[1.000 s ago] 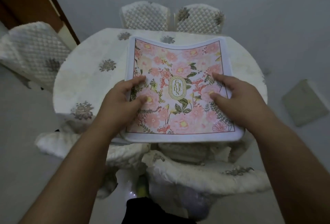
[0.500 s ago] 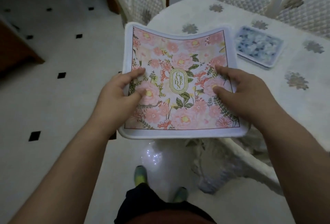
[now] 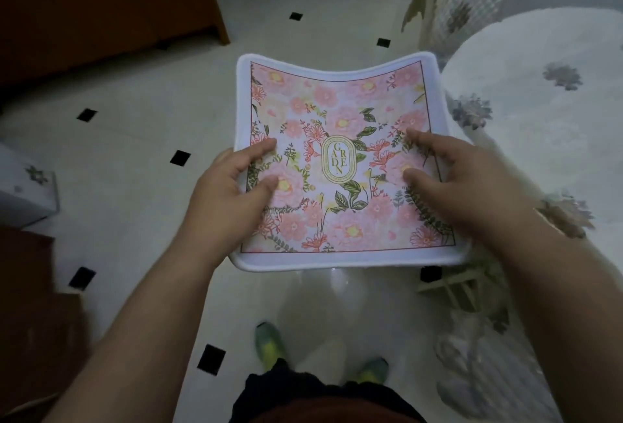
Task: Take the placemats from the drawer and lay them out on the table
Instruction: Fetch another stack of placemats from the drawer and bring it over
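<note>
We hold the pink floral placemat (image 3: 340, 139) in the air over the tiled floor (image 3: 145, 126), our left hand (image 3: 232, 186) gripping its left edge, our right hand (image 3: 451, 180) gripping its right edge, cloth-covered counter (image 3: 539, 112) just beside it at right

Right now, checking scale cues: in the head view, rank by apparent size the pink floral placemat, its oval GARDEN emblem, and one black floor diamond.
1. Pink floral placemat
2. Oval GARDEN emblem
3. Black floor diamond; farther away, so true size unsure.

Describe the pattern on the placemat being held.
Pink flowers with green leaves on the placemat, white border; head view.
</note>
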`<state>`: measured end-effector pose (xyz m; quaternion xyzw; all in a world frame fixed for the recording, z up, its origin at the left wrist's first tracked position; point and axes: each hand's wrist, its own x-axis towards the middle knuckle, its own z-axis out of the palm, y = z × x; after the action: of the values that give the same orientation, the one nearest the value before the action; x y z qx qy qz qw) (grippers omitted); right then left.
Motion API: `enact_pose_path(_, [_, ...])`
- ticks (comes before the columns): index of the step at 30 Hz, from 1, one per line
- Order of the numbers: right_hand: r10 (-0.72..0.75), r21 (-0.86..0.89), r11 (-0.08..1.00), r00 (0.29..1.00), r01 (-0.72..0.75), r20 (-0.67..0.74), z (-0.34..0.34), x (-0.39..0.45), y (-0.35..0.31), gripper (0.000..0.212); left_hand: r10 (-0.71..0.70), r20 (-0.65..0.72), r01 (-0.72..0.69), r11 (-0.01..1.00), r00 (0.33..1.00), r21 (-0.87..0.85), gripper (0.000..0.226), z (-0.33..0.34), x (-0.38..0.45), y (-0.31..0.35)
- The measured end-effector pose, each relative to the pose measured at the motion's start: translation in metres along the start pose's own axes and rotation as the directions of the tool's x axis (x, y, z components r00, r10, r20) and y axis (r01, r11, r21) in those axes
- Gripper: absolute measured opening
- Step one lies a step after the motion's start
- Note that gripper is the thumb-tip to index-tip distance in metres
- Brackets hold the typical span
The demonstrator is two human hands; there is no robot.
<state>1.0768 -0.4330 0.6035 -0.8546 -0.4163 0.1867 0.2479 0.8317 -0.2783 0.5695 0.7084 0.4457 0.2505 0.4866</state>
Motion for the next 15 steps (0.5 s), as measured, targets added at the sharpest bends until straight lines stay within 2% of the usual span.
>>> enact_pose_path(8, [0.007, -0.027, 1.000, 1.000, -0.007, 0.009, 0.072, 0.044, -0.095, 0.058, -0.003, -0.016, 0.003, 1.000, 1.000, 0.011, 0.045, -0.103, 0.051, -0.043])
enact_pose_path(15, [0.030, 0.007, 1.000, 0.999, -0.029, -0.024, 0.091, 0.073, -0.139, 0.056, 0.026, 0.015, -0.026, 1.000, 1.000, 0.000, 0.045, -0.143, 0.098, -0.054])
